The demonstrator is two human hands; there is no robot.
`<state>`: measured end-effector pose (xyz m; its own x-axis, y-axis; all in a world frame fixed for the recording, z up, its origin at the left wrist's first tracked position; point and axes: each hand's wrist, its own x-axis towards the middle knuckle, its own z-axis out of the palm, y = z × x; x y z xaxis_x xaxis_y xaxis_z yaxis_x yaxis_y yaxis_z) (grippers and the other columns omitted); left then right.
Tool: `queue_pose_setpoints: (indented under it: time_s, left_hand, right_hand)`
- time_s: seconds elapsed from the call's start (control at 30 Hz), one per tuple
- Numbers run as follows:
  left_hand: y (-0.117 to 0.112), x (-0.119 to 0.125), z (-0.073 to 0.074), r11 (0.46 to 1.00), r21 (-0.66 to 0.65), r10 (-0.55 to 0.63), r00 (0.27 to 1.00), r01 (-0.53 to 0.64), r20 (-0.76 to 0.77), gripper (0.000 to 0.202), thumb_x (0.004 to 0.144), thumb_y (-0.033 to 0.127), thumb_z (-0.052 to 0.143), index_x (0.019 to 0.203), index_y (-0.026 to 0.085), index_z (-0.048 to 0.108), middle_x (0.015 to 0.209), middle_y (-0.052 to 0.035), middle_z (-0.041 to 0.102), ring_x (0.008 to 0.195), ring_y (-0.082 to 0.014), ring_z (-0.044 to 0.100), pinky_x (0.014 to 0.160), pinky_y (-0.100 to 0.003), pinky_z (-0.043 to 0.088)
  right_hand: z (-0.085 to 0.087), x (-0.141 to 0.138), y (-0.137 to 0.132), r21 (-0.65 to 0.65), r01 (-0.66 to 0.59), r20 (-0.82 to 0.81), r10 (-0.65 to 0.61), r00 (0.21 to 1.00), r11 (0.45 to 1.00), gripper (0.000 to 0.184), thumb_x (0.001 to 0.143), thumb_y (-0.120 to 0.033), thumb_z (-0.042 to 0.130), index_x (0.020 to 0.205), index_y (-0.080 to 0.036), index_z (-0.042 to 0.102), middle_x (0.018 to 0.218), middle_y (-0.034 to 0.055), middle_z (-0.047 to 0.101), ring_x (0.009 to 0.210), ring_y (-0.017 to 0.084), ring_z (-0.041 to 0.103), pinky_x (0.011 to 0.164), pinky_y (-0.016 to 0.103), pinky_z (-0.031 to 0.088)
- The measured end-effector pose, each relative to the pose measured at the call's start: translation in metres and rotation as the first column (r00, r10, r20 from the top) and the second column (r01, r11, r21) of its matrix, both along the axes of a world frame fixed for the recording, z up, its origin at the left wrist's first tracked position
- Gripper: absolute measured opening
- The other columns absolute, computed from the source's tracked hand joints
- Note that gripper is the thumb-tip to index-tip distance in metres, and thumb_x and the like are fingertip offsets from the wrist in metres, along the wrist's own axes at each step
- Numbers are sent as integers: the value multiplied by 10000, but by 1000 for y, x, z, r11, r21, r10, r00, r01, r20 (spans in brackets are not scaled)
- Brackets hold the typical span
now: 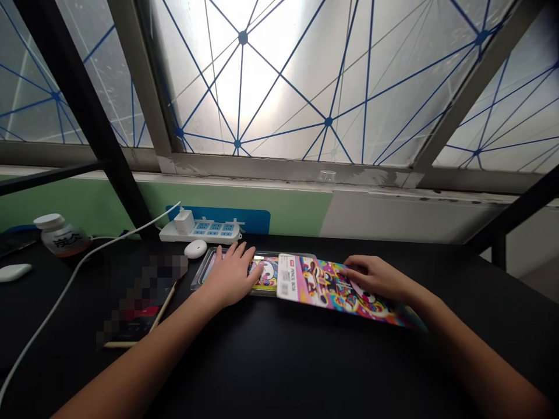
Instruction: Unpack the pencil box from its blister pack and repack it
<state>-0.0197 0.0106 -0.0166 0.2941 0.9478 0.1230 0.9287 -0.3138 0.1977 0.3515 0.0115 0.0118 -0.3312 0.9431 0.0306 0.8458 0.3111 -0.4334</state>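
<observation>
A colourful cartoon-printed cardboard sleeve (323,285), with a white label reading "PENCIL BOX", slants to the right above the black desk. My right hand (378,276) grips its upper edge, thumb and fingers closed on it. Beneath the sleeve's left end lies a clear plastic tray (200,278) with a bright printed pencil box (265,272) in it. My left hand (231,273) rests flat over the tray and box, fingers spread. It covers part of both, and the sleeve hides their right portion.
A white power strip (209,231) with a plugged-in charger (184,222) stands at the wall, its cable (87,256) running left. Near my left forearm are a phone (144,308), partly blurred, and a round white case (195,249). A white-capped bottle (61,235) stands far left.
</observation>
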Motion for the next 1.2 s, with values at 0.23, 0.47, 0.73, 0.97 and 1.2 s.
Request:
queue_pose_setpoints:
  time_s: [0.23,0.47,0.73,0.97,1.2]
  left_hand:
    - [-7,6,4,999,-3,-51,998,51,-44,671,994,586,255,1487,172,443,1582,-143,370,1484,-348,268,1165,-650,168]
    - [-8,6,3,998,11,-62,997,63,-35,653,996,581,263,1482,187,450,1570,-141,394,1473,-353,294,1160,-651,187]
    - [-6,4,1,996,16,-84,995,85,-54,670,997,573,248,1484,158,446,1561,-149,409,1459,-369,312,1148,-666,184]
    - [-6,6,4,996,6,-87,995,87,-48,678,991,574,247,1478,148,452,1545,-151,433,1449,-361,331,1144,-666,190]
    - [-7,7,6,997,-10,-83,995,82,-61,672,989,571,248,1489,164,440,1549,-133,432,1450,-349,333,1150,-654,196]
  right_hand:
    - [-16,-23,15,95,87,-111,-76,991,992,480,945,-591,427,1210,-240,619,1256,118,650,1167,304,592,990,434,468]
    - [-21,-45,6,-11,5,-110,-7,994,1000,401,914,-587,510,960,-241,707,970,58,739,871,256,664,774,369,514]
    - [-23,-10,9,-69,100,-114,-108,988,993,426,876,-622,537,922,-234,708,881,30,738,812,231,652,696,323,481]
    - [-15,-7,6,-46,129,-102,-133,986,991,420,850,-621,570,879,-231,724,863,27,739,798,220,647,684,303,472]
    - [-11,11,9,22,179,-101,-176,979,984,416,812,-639,614,857,-244,736,862,34,745,793,232,651,686,315,474]
